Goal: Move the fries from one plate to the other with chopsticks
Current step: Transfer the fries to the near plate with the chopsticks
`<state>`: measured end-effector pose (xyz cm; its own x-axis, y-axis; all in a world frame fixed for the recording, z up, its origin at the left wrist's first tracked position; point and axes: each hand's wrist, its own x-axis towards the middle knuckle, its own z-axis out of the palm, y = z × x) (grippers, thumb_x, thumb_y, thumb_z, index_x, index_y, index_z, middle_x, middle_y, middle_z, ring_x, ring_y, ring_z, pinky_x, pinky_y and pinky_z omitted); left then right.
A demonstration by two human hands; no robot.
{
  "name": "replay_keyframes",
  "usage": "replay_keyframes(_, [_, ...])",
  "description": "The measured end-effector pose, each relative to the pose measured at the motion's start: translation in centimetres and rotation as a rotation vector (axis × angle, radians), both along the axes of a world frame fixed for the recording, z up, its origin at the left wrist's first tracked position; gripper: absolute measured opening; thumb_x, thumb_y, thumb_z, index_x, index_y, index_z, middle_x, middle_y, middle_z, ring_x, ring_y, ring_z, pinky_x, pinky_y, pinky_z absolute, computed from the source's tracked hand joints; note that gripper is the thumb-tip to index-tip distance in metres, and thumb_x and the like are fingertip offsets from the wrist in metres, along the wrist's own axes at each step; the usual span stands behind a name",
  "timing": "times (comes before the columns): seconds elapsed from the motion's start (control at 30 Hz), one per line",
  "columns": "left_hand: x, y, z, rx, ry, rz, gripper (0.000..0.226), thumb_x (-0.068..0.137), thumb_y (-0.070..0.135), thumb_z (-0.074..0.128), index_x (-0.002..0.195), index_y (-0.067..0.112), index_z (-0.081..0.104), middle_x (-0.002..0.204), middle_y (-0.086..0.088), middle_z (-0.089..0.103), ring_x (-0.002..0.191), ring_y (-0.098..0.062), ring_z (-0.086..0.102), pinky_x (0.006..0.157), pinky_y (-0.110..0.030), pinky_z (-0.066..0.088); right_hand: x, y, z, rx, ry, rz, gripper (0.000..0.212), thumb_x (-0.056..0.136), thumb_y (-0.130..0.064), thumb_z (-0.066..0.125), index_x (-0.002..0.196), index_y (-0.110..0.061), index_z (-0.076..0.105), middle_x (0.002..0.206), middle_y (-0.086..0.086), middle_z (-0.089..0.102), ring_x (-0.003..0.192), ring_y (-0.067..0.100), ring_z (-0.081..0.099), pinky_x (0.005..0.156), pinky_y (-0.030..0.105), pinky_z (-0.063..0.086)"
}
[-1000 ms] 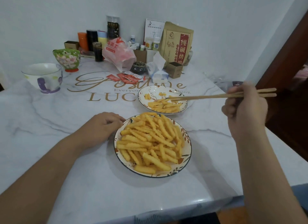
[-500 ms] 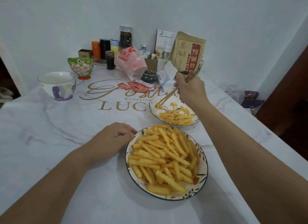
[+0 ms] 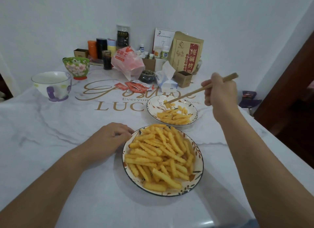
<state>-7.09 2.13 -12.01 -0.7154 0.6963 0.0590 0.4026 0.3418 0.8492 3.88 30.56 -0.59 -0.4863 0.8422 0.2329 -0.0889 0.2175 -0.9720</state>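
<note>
Up over the table's far right side, the right hand (image 3: 220, 93) grips the chopsticks (image 3: 197, 91), its fingers curled round the shafts, with the butt ends sticking out past the knuckles and the tips slanting down and to the left of it. Those tips pinch a fry (image 3: 167, 104) over the far plate (image 3: 153, 107), at that plate's far left part. Just nearer than the tips, a small heap of fries (image 3: 173, 116) lies in the plate's near half, a few loose pieces beside it. Nearer than the right hand and to its left sits the near plate (image 3: 198, 161), piled high with crinkle-cut fries (image 3: 159, 156). The left hand (image 3: 110, 139) rests on the table (image 3: 59, 129) just left of that plate, fingers loosely curled, holding nothing, fingertips close to the rim; whether they touch it I cannot tell. Beyond the left hand, well apart from it, stand a white mug (image 3: 51, 85) and a green flowered bowl (image 3: 76, 67). Beyond the far plate lie red sachets (image 3: 134, 86), a tissue pack (image 3: 165, 80), a pink bag (image 3: 127, 61) and a brown pouch (image 3: 186, 52) against the wall.
</note>
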Motion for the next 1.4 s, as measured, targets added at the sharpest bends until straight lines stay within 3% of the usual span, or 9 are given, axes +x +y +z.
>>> replay_keyframes(0.2, [0.5,0.2,0.1,-0.010,0.083,0.001,0.044,0.102,0.020,0.060,0.077,0.050,0.080,0.108,0.028,0.068,0.103,0.018,0.057,0.084,-0.013,0.040,10.8,0.0,0.4,-0.143,0.081,0.011,0.056,0.105,-0.023,0.048,0.053,-0.012,0.066,0.058,0.008,0.046,0.044,0.014,0.033,0.044,0.025,0.020])
replay_keyframes(0.37, [0.1,0.4,-0.2,-0.043,0.157,0.002,0.024,0.105,0.022,0.058,0.105,0.031,0.081,0.123,0.019,0.068,0.117,0.005,0.056,0.091,-0.016,0.040,14.9,-0.9,0.7,-0.079,-0.086,-0.044,0.043,0.105,-0.025,0.050,0.073,-0.001,0.066,0.060,0.008,0.050,0.048,0.014,0.041,0.046,0.029,0.029])
replay_keyframes(0.47, [0.4,0.5,-0.1,-0.051,0.172,0.001,0.026,0.102,0.018,0.059,0.097,0.028,0.082,0.122,0.019,0.069,0.118,0.000,0.058,0.098,-0.026,0.046,15.3,-0.6,0.6,-0.047,-0.109,-0.016,0.046,0.105,-0.029,0.052,0.075,0.002,0.068,0.052,0.005,0.048,0.044,0.015,0.041,0.041,0.027,0.032])
replay_keyframes(0.6, [0.6,0.2,0.6,-0.073,0.181,0.010,0.035,0.094,0.009,0.066,0.064,0.026,0.077,0.118,0.020,0.070,0.116,-0.002,0.059,0.096,-0.030,0.045,14.6,0.0,0.8,-0.043,-0.018,-0.031,0.044,0.104,-0.027,0.051,0.072,-0.001,0.066,0.050,0.005,0.047,0.042,0.015,0.038,0.040,0.023,0.029])
replay_keyframes(0.73, [0.2,-0.8,0.8,-0.091,0.161,0.002,0.030,0.089,0.008,0.071,0.061,0.019,0.070,0.115,0.027,0.069,0.113,0.005,0.059,0.096,-0.027,0.043,12.0,0.5,0.7,-0.048,0.055,-0.040,0.042,0.103,-0.025,0.050,0.071,-0.004,0.066,0.057,0.008,0.049,0.043,0.014,0.039,0.042,0.022,0.027])
replay_keyframes(0.87, [-0.3,-1.5,0.9,-0.102,0.065,-0.056,0.042,0.090,0.003,0.069,0.052,0.020,0.061,0.111,0.032,0.070,0.100,0.014,0.062,0.088,-0.021,0.040,7.2,0.4,-0.2,0.001,0.043,-0.002,0.037,0.104,-0.022,0.049,0.075,-0.005,0.066,0.046,-0.001,0.046,0.038,0.011,0.038,0.040,0.021,0.027])
replay_keyframes(1.03, [0.0,-1.5,0.9,0.050,-0.136,-0.016,0.030,0.091,0.010,0.065,0.063,0.013,0.076,0.107,0.014,0.076,0.099,-0.008,0.071,0.090,-0.029,0.054,2.4,0.6,-0.9,0.210,-0.134,0.133,0.035,0.101,-0.022,0.050,0.080,-0.003,0.070,0.061,0.007,0.055,0.048,0.015,0.049,0.043,0.026,0.039])
replay_keyframes(1.2, [0.3,-0.8,0.5,0.085,0.054,0.193,0.028,0.097,0.008,0.059,0.077,0.015,0.078,0.085,0.004,0.078,0.081,-0.012,0.070,0.074,-0.028,0.052,0.1,2.4,0.0,0.399,-0.286,0.159,0.036,0.100,-0.026,0.048,0.079,-0.008,0.071,0.064,0.003,0.058,0.055,0.012,0.052,0.052,0.027,0.042])
replay_keyframes(1.4, [0.0,-0.6,0.0,0.149,0.102,0.264,0.028,0.096,0.007,0.058,0.075,0.016,0.075,0.077,0.003,0.074,0.077,-0.016,0.067,0.073,-0.034,0.051,-1.8,3.9,0.5,0.433,-0.355,0.152,0.051,0.108,-0.041,0.042,0.086,-0.006,0.072,0.071,0.002,0.057,0.064,0.014,0.049,0.061,0.030,0.041])
